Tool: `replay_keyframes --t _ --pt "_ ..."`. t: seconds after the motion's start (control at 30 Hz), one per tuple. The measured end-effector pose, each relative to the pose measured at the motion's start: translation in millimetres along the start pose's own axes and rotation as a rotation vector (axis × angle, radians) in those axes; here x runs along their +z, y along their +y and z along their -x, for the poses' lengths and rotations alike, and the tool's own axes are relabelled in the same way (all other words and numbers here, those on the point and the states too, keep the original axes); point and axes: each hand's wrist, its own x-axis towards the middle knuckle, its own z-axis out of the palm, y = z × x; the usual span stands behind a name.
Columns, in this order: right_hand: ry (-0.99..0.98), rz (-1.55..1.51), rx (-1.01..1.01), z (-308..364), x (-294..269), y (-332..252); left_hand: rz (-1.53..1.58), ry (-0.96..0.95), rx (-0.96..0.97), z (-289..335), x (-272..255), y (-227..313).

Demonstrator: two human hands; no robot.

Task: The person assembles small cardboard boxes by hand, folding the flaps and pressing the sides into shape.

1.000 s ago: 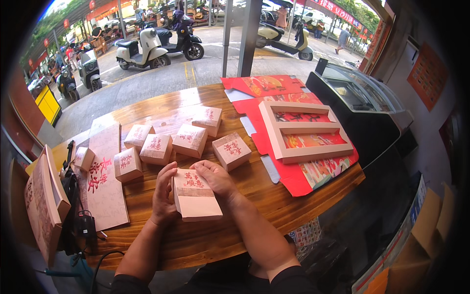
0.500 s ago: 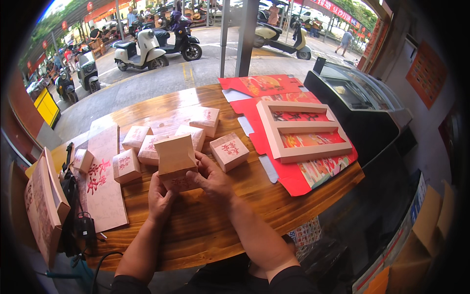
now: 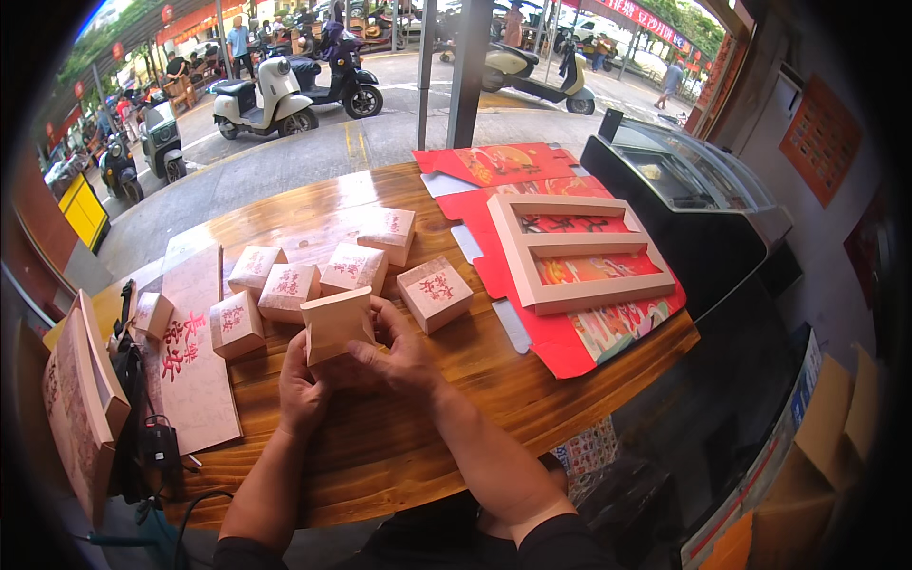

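Note:
Between both hands I hold a small pinkish cardboard box (image 3: 338, 325) above the wooden table, its plain flap raised on the far side. My left hand (image 3: 304, 388) grips its left side, fingers curled around it. On the other side, my right hand (image 3: 403, 353) has its thumb on the near face and its fingers behind. Just beyond stand several closed small boxes with red print, among them a box (image 3: 290, 291) behind my left hand and a box (image 3: 435, 293) right of my right hand. Whether anything lies inside the held box is hidden.
A pink divided tray (image 3: 560, 300) rests on a flattened red carton (image 3: 570, 353) at the right. Flat printed cardboard (image 3: 204, 408), a black adapter (image 3: 160, 441) with cables and a large upright box (image 3: 81, 399) are at left. A glass-topped display case (image 3: 679, 180) adjoins the table (image 3: 427, 475).
The held box has tilted, so its raised flap shows as a flatter panel and its printed face has gone from sight. Both hands still hold it. The whole view has shifted slightly.

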Motion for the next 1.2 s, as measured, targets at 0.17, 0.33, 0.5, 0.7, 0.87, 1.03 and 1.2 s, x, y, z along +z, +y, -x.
replay_keyframes --t 0.17,0.33,0.5,0.7,0.87,1.03,1.2 --pt "0.005 -0.122 -0.013 -3 -5 13 -0.134 -0.046 0.064 -1 4 0" --pt "0.030 -0.089 -0.084 -2 0 9 -0.155 -0.038 0.100 -3 3 4" --pt "0.064 0.185 -0.274 0 7 3 -0.146 0.063 0.063 0 -9 -6" --pt "-0.014 0.351 -0.285 2 4 1 -0.027 0.079 0.042 -1 -4 -3" --pt "0.006 0.375 -0.284 3 5 -2 0.015 0.117 0.149 -4 10 6" --pt "0.001 0.425 -0.307 2 5 1 -0.033 0.057 0.140 1 -6 0" --pt "-0.005 0.427 -0.355 1 3 2 0.012 0.054 0.150 4 -9 -6"
